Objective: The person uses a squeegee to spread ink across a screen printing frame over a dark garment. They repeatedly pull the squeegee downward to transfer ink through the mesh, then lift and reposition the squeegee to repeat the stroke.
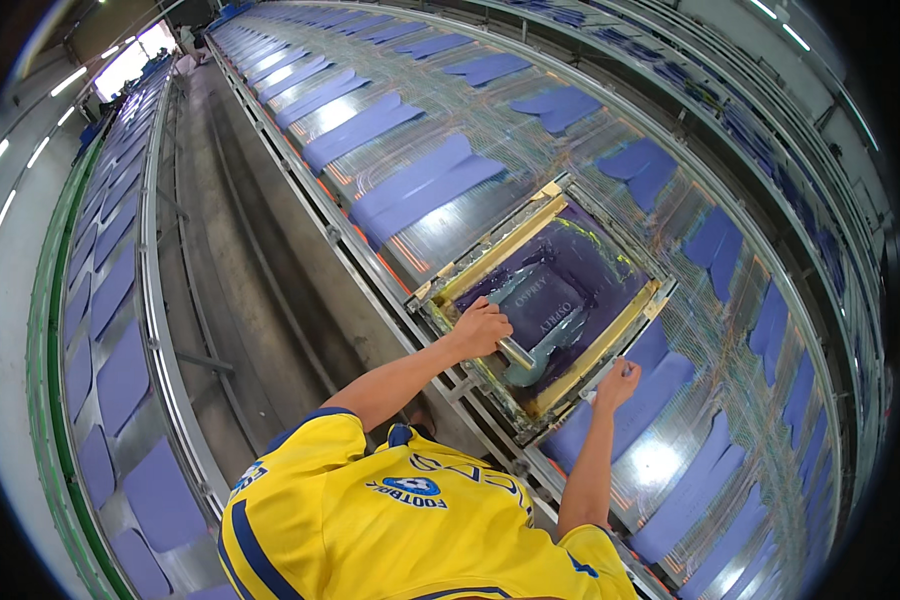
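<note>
My left hand is closed on a squeegee lying in the screen printing frame, over its left part. Dark purple and grey-green ink covers much of the screen inside the yellowed rims. My right hand is closed beside the frame's lower right side, above purple cut fabric pieces; what its fingers hold is too small to make out. The frame rests across a long metal printing table marked with coloured lines.
Rows of purple pieces run along this table. A second long table with similar pieces stands to the left, across a floor aisle with rails. Further racks line the upper right. At the far end a person stands near a bright opening.
</note>
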Tool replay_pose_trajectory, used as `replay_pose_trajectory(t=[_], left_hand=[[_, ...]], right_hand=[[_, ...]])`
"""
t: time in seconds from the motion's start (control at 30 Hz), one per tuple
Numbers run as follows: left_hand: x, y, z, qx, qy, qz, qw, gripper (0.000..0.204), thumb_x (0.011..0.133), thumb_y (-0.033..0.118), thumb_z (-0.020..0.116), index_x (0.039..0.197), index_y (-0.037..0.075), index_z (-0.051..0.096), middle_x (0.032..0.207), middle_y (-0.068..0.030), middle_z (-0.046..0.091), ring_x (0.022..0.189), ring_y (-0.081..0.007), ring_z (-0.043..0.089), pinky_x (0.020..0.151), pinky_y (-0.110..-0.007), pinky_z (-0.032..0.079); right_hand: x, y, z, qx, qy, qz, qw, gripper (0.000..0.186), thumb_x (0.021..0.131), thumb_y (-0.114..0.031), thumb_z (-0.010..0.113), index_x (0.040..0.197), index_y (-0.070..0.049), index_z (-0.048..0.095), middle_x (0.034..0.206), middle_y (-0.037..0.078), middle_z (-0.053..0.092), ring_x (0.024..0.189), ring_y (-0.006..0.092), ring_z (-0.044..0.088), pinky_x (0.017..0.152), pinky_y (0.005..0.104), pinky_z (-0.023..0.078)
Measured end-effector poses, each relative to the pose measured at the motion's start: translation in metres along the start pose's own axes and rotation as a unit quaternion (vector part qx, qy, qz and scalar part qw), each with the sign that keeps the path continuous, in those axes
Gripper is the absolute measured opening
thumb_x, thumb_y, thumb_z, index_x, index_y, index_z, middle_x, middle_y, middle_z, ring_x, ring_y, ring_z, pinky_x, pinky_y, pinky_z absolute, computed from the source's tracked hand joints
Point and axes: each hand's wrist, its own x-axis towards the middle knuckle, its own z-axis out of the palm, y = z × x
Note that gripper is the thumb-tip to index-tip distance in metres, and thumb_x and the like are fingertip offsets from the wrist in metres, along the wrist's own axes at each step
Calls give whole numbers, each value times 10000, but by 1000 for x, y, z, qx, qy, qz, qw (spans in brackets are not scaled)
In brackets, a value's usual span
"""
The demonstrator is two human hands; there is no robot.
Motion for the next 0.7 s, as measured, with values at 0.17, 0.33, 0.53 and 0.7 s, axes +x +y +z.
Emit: replay_pose_trajectory(t=[0.17, 0.33, 0.53, 0.7], left_hand=[[2, -54, -18, -1, -1, 40, 999, 212, 635, 214, 813, 803, 147, 702, 828, 22, 639, 918, -195, 571, 887, -368, 374], [24, -63, -8, -56, -65, 76, 993, 264, 652, 310, 845, 804, 149, 702, 832, 17, 653, 917, -206, 600, 880, -379, 391], [69, -90, 8, -109, -19, 139, 984, 281, 603, 184, 805, 857, 149, 691, 846, 12, 634, 888, -202, 618, 832, -367, 438], [120, -120, 12, -111, -136, 140, 974, 260, 640, 248, 819, 840, 134, 698, 794, -42, 661, 828, -251, 658, 805, -408, 449]], right_hand=[[-6, 1, 41, -22, 2, 20, 1000, 295, 951, -297, 623, 911, -10, 572, 866, 136, 634, 788, 266, 577, 756, 414, 462], [12, 11, 39, -124, 22, -24, 992, 321, 969, -323, 608, 966, -2, 619, 948, 182, 680, 875, 345, 639, 795, 439, 479], [47, 24, 51, -155, 62, -56, 984, 243, 965, -252, 621, 1021, -18, 661, 1006, 173, 708, 925, 374, 675, 829, 445, 514], [63, -34, 76, -279, -53, 69, 957, 265, 946, -295, 655, 1072, -61, 657, 1039, 177, 706, 961, 386, 671, 826, 463, 520]])
